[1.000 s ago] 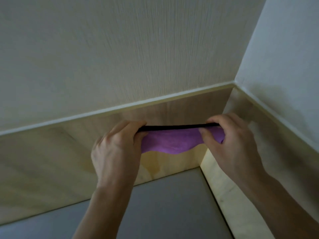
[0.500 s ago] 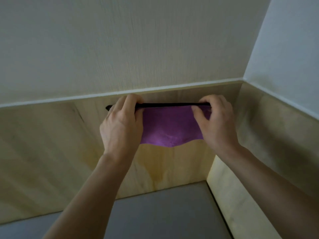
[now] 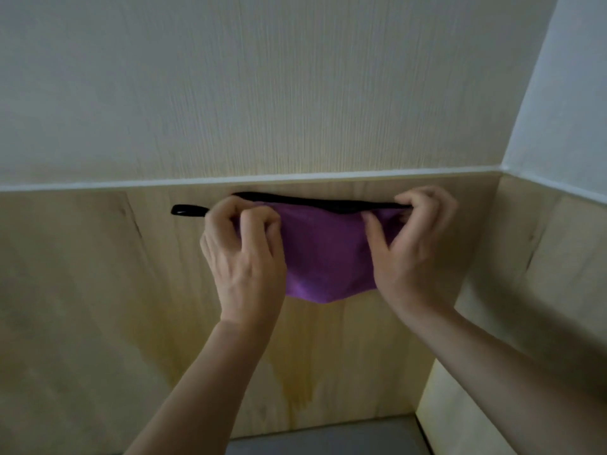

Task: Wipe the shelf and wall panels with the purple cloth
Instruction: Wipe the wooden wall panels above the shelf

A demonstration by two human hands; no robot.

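Up near the top of the back wall panel [image 3: 98,290], the purple cloth [image 3: 325,254] hung flat against the pale wood, just below the white trim strip [image 3: 131,184] that capped the panel. We noted a black edging [image 3: 322,203] running along the cloth's upper edge, pulled nearly straight between the two hands, and a black loop [image 3: 189,210] sticking out past the left hand, lying against the panel. The cloth's lower edge sagged in a shallow curve between the wrists.

Our left hand [image 3: 244,254] had its grip clamped on the cloth's left upper corner, fingers curled and bunching the fabric. Our right hand [image 3: 414,247] pinched the right upper corner, thumb in front of the cloth and fingers curled over the black edging. Both forearms rose from the bottom of the view.

Below the cloth, a yellowish stain [image 3: 295,372] ran down the wood in streaks. To the right, the side wall panel [image 3: 512,290] met the back panel at a corner. Above the trim we saw finely ribbed pale wall covering [image 3: 262,87], and a plain whitish wall [image 3: 565,110] on the right. A grey surface [image 3: 328,441] showed at the bottom edge; whether it was the shelf, we could not tell.
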